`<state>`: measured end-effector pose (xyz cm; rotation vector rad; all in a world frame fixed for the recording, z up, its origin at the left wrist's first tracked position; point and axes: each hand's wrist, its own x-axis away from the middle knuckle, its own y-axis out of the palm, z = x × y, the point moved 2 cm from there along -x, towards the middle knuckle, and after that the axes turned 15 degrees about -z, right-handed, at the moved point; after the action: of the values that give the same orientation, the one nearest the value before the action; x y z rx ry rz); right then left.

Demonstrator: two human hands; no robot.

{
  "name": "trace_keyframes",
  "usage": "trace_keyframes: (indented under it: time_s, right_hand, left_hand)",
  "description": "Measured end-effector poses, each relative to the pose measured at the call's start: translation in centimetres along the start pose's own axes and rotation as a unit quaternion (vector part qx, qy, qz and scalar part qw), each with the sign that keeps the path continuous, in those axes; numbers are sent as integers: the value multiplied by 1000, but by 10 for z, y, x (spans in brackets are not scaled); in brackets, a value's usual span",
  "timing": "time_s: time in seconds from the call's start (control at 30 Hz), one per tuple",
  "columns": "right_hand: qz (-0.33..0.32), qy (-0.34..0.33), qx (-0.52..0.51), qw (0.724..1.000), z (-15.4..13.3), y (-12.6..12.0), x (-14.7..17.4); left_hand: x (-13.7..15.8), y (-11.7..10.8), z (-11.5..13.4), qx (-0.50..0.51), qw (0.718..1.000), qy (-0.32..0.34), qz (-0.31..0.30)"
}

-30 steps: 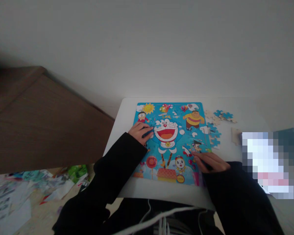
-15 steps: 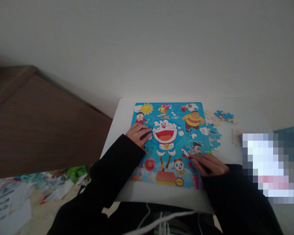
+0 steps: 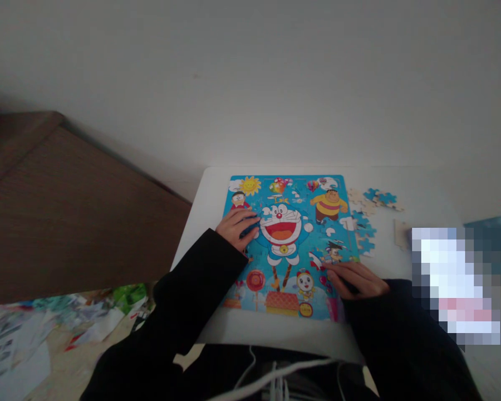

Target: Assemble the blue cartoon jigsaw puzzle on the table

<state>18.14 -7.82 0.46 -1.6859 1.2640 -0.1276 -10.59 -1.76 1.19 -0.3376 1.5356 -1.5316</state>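
Observation:
A blue jigsaw puzzle (image 3: pixel 284 278) with cartoon figures lies flat on the white table, a large laughing cat figure at its middle. On its left part rests my left hand (image 3: pixel 237 227), fingers bent and a little apart beside the cat's face, with nothing visible in them. My right hand (image 3: pixel 356 278) is over the lower right of the picture, its thumb and fingertips pinched on a white, red and blue puzzle piece (image 3: pixel 316 261). That piece sits at a slant against the picture; whether it touches the board I cannot tell.
Several loose puzzle pieces (image 3: pixel 365 228), some blue side up and some bare wood, lie right of the puzzle on the white table (image 3: pixel 194 223). A blurred bright screen (image 3: pixel 453 278) is at the right. A brown wooden panel (image 3: pixel 83 217) stands left; papers (image 3: pixel 19 345) litter the floor.

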Motion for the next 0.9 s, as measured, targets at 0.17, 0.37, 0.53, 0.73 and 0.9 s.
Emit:
trace_keyframes:
  time_s: [0.17,0.37,0.53,0.73,0.9]
  right_hand:
    - [6,-11,0,1000,2,1,1]
    - [8,-12,-2,1000,2,2,2]
    - [2,-6,5,1000,2,1,1]
    - [1,-1,-6,1000,3,2,2]
    - [0,6,-12,1000,4,3,2]
  left_hand:
    - [1,1,-1,6,1000,2,-10]
    - [2,2,-2,5,1000,-3,-15]
    - [1,3,-1,4,1000,1,-14]
    - [2,3,-1,-9,1000,-16,-16]
    - [4,4,-4,-41,998,-42,-23]
